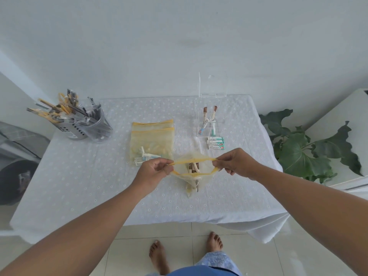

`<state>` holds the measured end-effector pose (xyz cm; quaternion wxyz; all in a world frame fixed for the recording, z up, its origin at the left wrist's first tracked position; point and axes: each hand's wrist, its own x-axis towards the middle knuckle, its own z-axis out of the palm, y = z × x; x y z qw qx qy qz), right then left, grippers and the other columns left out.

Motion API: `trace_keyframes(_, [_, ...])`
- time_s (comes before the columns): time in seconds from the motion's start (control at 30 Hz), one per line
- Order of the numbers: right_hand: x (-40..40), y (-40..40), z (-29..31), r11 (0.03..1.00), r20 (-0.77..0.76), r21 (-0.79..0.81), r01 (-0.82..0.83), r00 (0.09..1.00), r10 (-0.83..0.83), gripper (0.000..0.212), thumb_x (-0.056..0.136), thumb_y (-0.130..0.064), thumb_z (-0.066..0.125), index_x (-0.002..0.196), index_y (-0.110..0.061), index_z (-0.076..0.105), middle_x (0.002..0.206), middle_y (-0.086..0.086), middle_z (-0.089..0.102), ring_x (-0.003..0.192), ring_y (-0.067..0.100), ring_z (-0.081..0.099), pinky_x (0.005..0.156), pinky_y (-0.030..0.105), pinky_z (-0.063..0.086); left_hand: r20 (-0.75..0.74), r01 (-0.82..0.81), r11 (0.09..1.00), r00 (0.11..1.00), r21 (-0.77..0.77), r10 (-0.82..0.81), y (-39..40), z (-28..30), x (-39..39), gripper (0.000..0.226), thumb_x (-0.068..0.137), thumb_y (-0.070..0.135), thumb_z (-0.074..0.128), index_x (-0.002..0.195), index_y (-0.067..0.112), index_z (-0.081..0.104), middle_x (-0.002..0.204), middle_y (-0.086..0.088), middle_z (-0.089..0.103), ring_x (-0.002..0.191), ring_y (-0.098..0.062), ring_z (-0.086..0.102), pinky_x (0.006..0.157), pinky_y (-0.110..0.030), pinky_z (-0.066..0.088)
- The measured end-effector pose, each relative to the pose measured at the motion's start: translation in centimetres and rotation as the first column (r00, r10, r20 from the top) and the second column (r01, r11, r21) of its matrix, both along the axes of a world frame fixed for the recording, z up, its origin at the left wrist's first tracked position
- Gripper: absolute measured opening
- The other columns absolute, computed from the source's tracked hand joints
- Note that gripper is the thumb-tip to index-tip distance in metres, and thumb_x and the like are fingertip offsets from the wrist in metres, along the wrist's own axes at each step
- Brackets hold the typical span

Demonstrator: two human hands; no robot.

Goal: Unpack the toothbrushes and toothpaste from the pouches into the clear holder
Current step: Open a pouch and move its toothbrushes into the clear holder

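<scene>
far left: two cups of packaged utensils, not task items. pouch stack is unopened, toothpaste showing inside. left hand and right hand each pinch the yellow rim of the open pouch, brushes not yet out. right: clear holder has two brushes and tubes; toothpaste boxes lie just in front. roughly a third done.

Pouch contents — blurred, partly hidden

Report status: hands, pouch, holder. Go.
Left hand and right hand pinch the yellow-rimmed mesh pouch open. Toothbrushes inside. Clear acrylic holder partly filled. Nothing blocking.
</scene>
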<state>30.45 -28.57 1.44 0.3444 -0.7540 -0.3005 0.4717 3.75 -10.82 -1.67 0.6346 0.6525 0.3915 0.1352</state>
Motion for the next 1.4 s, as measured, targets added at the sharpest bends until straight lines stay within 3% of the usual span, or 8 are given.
trace_keyframes(0.2, [-0.2,0.6,0.4,0.998,0.186,0.02,-0.065,0.981,0.06,0.025,0.082,-0.037,0.086,0.1,-0.019,0.082,0.076,-0.002,0.076,0.055,0.005,0.055,0.055,0.021,0.046,0.057,0.056,0.998,0.997,-0.012,-0.056,-1.3,0.0,-0.3,0.024,0.082,0.011,0.084,0.099,0.028,0.081,0.1,-0.021,0.075,0.088,-0.017,0.071,0.09,-0.03,0.059])
trace_keyframes(0.4, [-4.2,2.5,2.2,0.902,0.687,0.187,-0.389,0.708,0.163,0.023,0.083,-0.045,0.084,0.087,-0.027,0.07,0.071,-0.017,0.062,0.06,-0.001,0.055,0.057,0.019,0.046,0.093,-0.042,0.998,0.995,-0.056,0.047,-2.7,0.1,0.8,0.025,0.08,0.004,0.085,0.099,0.017,0.077,0.076,0.0,0.073,0.073,-0.007,0.068,0.074,-0.017,0.055])
trace_keyframes(0.57, [-7.3,5.6,0.6,0.938,0.406,-0.147,-0.314,0.845,0.347,0.024,0.102,-0.023,0.059,0.088,-0.012,0.074,0.065,0.002,0.074,0.048,0.009,0.067,0.048,0.017,0.048,0.107,-0.046,0.997,0.993,-0.064,0.052,-3.6,0.0,1.6,0.023,0.082,0.004,0.084,0.101,0.014,0.078,0.076,-0.006,0.069,0.069,-0.009,0.063,0.072,-0.016,0.054])
trace_keyframes(0.73, [-6.9,7.4,-2.5,0.893,0.465,-0.424,-0.15,0.811,0.357,0.014,0.088,-0.018,0.061,0.083,-0.019,0.074,0.07,0.0,0.074,0.072,0.021,0.073,0.057,0.024,0.048,0.074,-0.067,0.996,0.995,-0.063,0.071,-3.9,-0.9,1.6,0.024,0.083,0.008,0.084,0.106,0.011,0.078,0.081,-0.01,0.068,0.075,-0.014,0.061,0.077,-0.022,0.055])
trace_keyframes(0.9, [-7.3,8.1,-3.9,0.878,0.523,-0.477,-0.043,0.788,0.323,0.015,0.085,-0.029,0.072,0.097,-0.02,0.068,0.088,-0.003,0.068,0.082,0.02,0.069,0.066,0.027,0.049,0.018,-0.097,0.994,0.995,-0.042,0.097,-3.9,-1.9,1.4,0.025,0.079,0.022,0.085,0.103,0.021,0.081,0.083,-0.011,0.073,0.075,-0.013,0.064,0.085,-0.037,0.059])
trace_keyframes(1.03, [-7.5,8.5,-4.5,0.858,0.569,-0.514,-0.003,0.747,0.343,0.027,0.089,-0.04,0.073,0.103,-0.02,0.063,0.091,-0.002,0.06,0.084,0.023,0.06,0.071,0.032,0.048,-0.033,-0.098,0.995,0.995,-0.006,0.097,-3.8,-2.2,1.6,0.02,0.082,0.023,0.083,0.102,0.026,0.081,0.082,-0.015,0.071,0.073,-0.012,0.06,0.077,-0.029,0.053])
trace_keyframes(1.23, [-7.6,8.3,-5.5,0.85,0.534,-0.526,-0.01,0.775,0.339,0.022,0.09,-0.038,0.071,0.097,-0.02,0.059,0.095,-0.001,0.064,0.086,0.023,0.061,0.071,0.032,0.048,-0.078,-0.075,0.997,0.994,0.006,0.075,-4.1,-2.4,2.4,0.026,0.085,0.02,0.082,0.11,0.02,0.08,0.087,-0.008,0.077,0.073,-0.007,0.063,0.077,-0.025,0.054])
trace_keyframes(1.4, [-7.1,8.5,-4.7,0.847,0.403,-0.518,-0.121,0.839,0.366,0.021,0.087,-0.03,0.067,0.072,-0.018,0.06,0.074,-0.003,0.063,0.082,0.023,0.067,0.067,0.03,0.049,-0.109,-0.067,0.997,0.992,0.035,0.07,-4.1,-2.6,2.9,0.025,0.085,0.023,0.081,0.11,0.021,0.08,0.081,-0.006,0.075,0.072,-0.007,0.063,0.078,-0.031,0.056])
